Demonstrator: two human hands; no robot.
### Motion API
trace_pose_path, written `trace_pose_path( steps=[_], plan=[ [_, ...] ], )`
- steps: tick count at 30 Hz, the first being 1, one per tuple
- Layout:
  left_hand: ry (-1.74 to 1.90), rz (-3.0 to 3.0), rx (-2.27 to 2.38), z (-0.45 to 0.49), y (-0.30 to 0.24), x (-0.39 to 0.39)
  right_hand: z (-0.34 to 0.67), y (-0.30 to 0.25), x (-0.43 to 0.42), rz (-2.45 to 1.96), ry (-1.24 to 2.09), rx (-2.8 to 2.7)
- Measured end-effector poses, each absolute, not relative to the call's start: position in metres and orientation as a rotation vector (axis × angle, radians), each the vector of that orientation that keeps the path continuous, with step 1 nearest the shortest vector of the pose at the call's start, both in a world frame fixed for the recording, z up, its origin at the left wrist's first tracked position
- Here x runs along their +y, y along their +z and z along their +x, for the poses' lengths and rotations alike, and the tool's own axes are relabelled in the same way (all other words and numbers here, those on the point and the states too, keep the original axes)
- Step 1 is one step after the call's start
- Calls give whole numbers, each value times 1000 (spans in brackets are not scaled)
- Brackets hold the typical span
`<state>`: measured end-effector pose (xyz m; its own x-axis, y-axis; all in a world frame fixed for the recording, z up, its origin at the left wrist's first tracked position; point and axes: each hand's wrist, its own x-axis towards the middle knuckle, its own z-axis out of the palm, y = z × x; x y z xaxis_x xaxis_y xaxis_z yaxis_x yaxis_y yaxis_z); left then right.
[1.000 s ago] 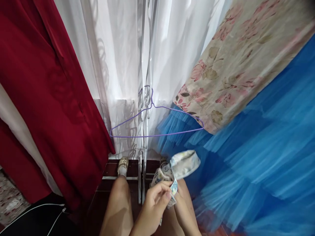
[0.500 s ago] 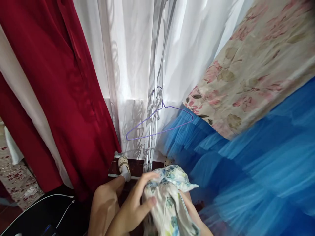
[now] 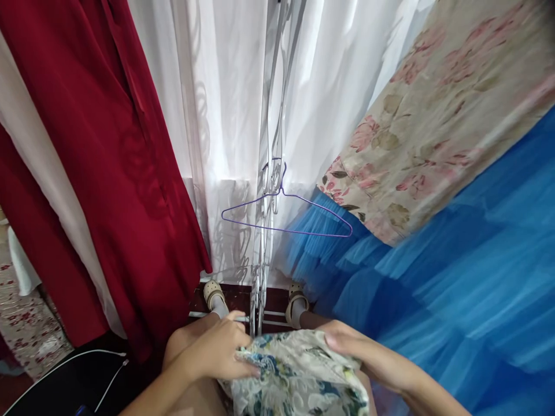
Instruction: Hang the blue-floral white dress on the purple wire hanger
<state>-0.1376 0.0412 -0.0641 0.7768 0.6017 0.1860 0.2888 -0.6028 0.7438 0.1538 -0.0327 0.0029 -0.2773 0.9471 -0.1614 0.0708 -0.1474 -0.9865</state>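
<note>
A cream garment with a blue and green flower print (image 3: 295,378) lies across my lap at the bottom of the view. My left hand (image 3: 217,349) grips its left edge, thumb pinched against the cloth. My right hand (image 3: 351,346) rests curled over its right edge, fingers pressed into the fabric. Above my hands an empty purple wire hanger (image 3: 288,216) hangs by its hook on an ornate silver metal stand (image 3: 271,144). My feet in beige clogs and white socks (image 3: 214,296) stand on either side of the stand's base.
A dark red dress (image 3: 108,144) hangs at left. Sheer white curtains (image 3: 225,104) fill the middle behind the stand. A beige rose-print garment (image 3: 442,110) and a blue tulle skirt (image 3: 455,277) hang at right. A white cable (image 3: 65,364) lies on a black surface at lower left.
The flowered garment has come down from a raised bunch onto my lap and is spread wider. My right hand has come into view on it. The hanger has swung and hangs flatter.
</note>
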Motion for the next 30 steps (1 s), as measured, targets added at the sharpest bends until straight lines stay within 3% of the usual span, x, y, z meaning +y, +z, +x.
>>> trace_pose_path(
  steps=[3, 7, 10, 16, 23, 30],
  plan=[
    [614, 2511, 654, -164, -43, 76, 169, 23, -14, -1237, 1508, -1651],
    [621, 2625, 698, -193, -9, 114, 198, 43, 27, -1323, 1109, -1553],
    [643, 2500, 693, -198, 12, 118, 212, 56, 55, -1339, 916, -1577],
    [588, 1710, 611, -187, 25, 94, 214, 62, 85, -1397, 341, -1906],
    [811, 1975, 907, -197, 24, 137, 212, 40, 120, -1812, -331, -2053],
    [1242, 2047, 974, -210, 48, 190, 198, 39, 142, -2009, -434, -1999]
  ],
)
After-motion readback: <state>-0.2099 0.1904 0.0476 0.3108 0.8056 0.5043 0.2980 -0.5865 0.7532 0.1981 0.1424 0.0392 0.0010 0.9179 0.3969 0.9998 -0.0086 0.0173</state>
